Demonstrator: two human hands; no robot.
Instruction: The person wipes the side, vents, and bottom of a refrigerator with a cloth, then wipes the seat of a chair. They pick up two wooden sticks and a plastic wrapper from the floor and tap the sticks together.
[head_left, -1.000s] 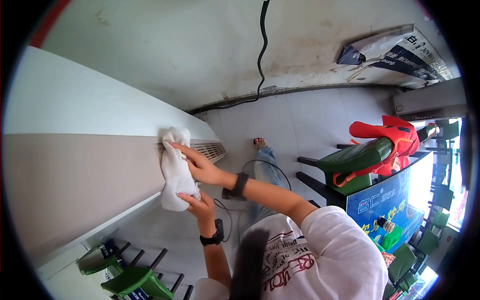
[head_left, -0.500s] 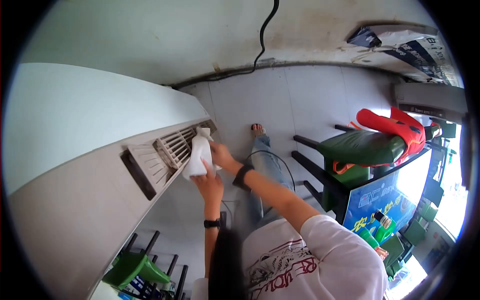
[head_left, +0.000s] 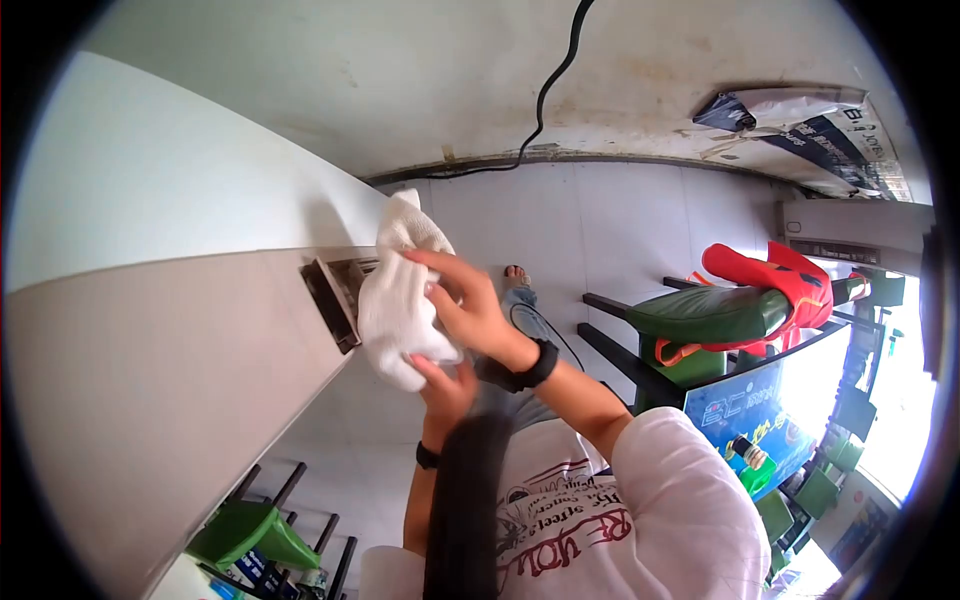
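A folded white cloth [head_left: 400,310] is bunched between my two hands, in front of a tall white and beige unit with a slatted vent. My right hand [head_left: 470,310] grips the cloth's upper right side, fingers pressed across it. Lower down, my left hand [head_left: 447,388] pinches the bottom edge of the cloth. Most of the vent [head_left: 340,290] is hidden behind the cloth; its dark slot and frame show at the left. The beige panel [head_left: 160,350] of the unit stretches away to the left.
A black cable [head_left: 545,95] runs down the stained wall to the floor. At the right, a green chair [head_left: 700,312] with a red apron-like cloth [head_left: 785,290] stands by a blue-topped table [head_left: 745,405]. Another green stool [head_left: 250,535] is at the lower left.
Both hands and the cloth have come nearer the camera and away from the vent slats. My right hand now spreads over the cloth, and the view has shifted.
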